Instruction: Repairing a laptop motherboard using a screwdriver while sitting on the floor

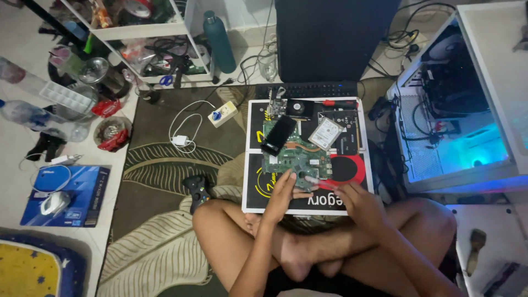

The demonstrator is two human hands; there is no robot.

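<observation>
I sit cross-legged on the floor before a flat black, white and red box (258, 192). A green laptop motherboard (294, 157) lies on the box. My left hand (281, 192) rests on the board's near edge, fingers pressing down. My right hand (356, 201) grips a small red-handled screwdriver (324, 183) whose tip points at the board's near right corner. A black rectangular part (278, 135) lies across the board's far left. A silver hard drive (326, 133) sits at the box's far right.
A red-handled screwdriver (340, 103) and a keyboard (305, 89) lie beyond the box. An open lit computer case (451, 110) stands right. A game controller (198, 191), white charger (180, 141) and power strip (223, 114) lie left on the rug. Shelves (148, 44) and a teal bottle (219, 41) stand behind.
</observation>
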